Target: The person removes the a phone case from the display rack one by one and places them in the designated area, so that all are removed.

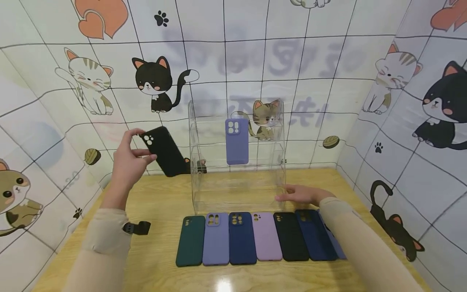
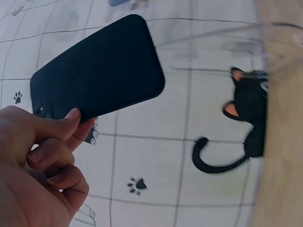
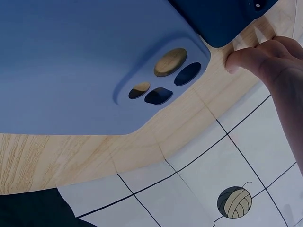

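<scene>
The left hand (image 1: 128,162) is raised above the wooden surface (image 1: 153,202), its fingers (image 1: 140,153) pinching a black phone case (image 1: 166,151) held tilted just left of a clear acrylic stand (image 1: 237,162). A lilac case (image 1: 237,141) stands upright on the stand's upper tier. The right hand (image 1: 303,194) rests flat by the stand's lower right corner. A row of cases (image 1: 255,237) lies side by side in front of the stand.
</scene>
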Motion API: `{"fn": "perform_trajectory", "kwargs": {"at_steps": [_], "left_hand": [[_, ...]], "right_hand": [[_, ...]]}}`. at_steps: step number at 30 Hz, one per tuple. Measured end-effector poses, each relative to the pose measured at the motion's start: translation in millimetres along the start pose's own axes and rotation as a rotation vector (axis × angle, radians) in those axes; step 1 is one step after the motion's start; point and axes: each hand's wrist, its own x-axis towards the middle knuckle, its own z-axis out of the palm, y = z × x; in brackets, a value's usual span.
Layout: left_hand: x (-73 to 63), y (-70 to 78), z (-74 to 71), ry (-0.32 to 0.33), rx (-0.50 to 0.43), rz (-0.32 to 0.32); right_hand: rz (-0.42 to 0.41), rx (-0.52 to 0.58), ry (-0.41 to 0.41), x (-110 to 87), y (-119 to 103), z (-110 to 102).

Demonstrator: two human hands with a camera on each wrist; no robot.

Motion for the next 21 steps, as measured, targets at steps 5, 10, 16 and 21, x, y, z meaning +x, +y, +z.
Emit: {"fn": "perform_trajectory", "kwargs": {"at_steps": [5, 10, 16, 21], "left_hand": [[-24.2, -39.0, -8.5, -0.165, 0.080, -0.068], [-42.0, -69.1, -4.8, -0.362, 0.113, -0.145], [-60.2, -95.1, 4.7, -0.520, 0.126, -0.216], [-73.8, -113.3, 13.5, -0.592, 0.130, -0.270]], "right_hand": [[-0.003, -0.007, 0.003, 0.7, -1.2, -3.1], [0.016, -0.024, 0.007, -3.1, 1.4, -3.8], [0.019, -0.019, 0.013, -2.8, 3.4, 0.3], [0.013, -0.020, 0.012, 0.3, 3.3, 2.8]]}}
